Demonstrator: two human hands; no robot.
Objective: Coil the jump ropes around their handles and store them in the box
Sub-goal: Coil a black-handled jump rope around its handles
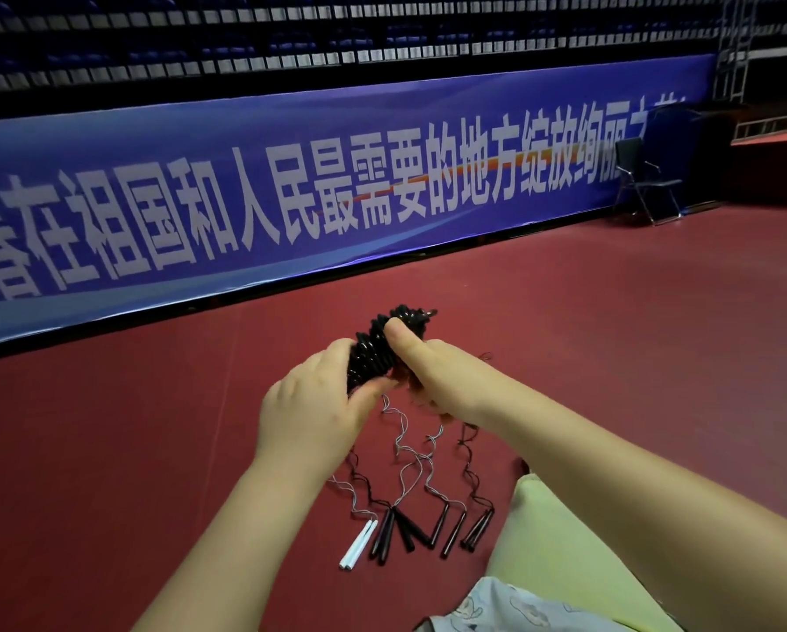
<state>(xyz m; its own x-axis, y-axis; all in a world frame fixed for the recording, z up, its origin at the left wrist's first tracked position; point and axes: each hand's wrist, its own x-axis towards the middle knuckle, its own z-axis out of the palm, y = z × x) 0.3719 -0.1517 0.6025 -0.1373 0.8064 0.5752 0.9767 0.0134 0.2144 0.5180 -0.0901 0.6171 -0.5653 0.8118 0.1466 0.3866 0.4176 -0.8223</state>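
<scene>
Red gym floor [154, 449]; both hands, L [312, 415] & R [432, 374], fingers curled round black coiled rope bundle [375, 348]

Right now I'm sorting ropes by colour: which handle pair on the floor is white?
The leftmost pair; the other handles beside it are all black.

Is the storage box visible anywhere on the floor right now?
No: only uncoiled jump ropes lie on the red floor.
</scene>
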